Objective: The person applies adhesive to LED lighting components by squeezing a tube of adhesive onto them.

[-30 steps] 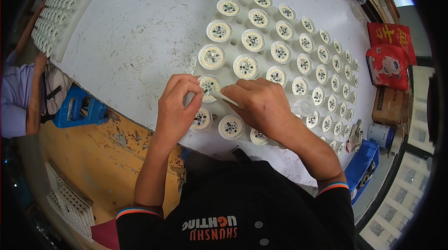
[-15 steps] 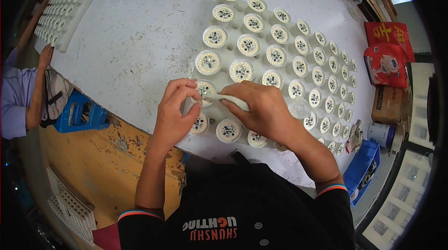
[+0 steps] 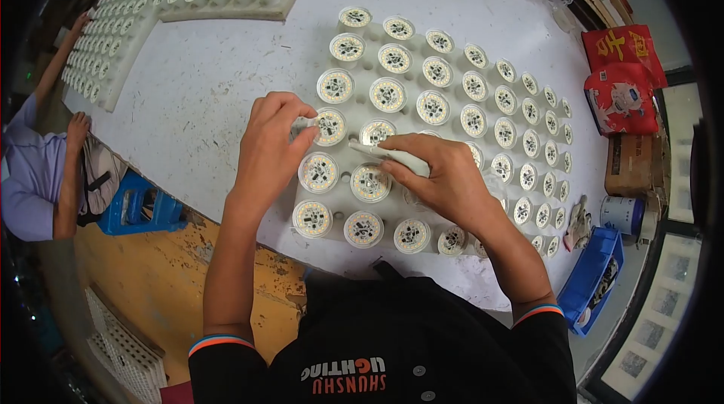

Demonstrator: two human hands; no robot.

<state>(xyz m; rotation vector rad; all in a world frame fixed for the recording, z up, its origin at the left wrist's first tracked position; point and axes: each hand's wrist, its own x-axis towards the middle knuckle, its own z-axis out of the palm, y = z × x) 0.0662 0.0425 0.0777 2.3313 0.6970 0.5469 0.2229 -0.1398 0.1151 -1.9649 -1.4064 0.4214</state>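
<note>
My left hand [image 3: 273, 136] is closed, thumb and fingertips pinching a small translucent piece [image 3: 301, 128] that I cannot identify. It is beside a round LED bulb [image 3: 329, 127] with a ring of yellow chips on its face. In my right hand [image 3: 437, 166] is a white slim-tipped tool [image 3: 403, 159], its narrow end pointing left above the bulbs. Part of another LED bulb [image 3: 377, 132] shows just behind the tool. The bulbs stand face up in rows in a pale tray [image 3: 343, 196]; my right hand hides some of them.
Further bulb trays [image 3: 279, 13] stand at the far left, where another person's hand [image 3: 78, 131] rests by the table edge. A clear plastic item [image 3: 496, 181] is by my right wrist. Red packages [image 3: 622, 98], a white pot [image 3: 620, 214] and a blue bin [image 3: 592, 279] are at right.
My hands have moved apart: the tool's tip was at my left fingertips, and is now to their right. My left hand has shifted up and left. The view has shifted a little.
</note>
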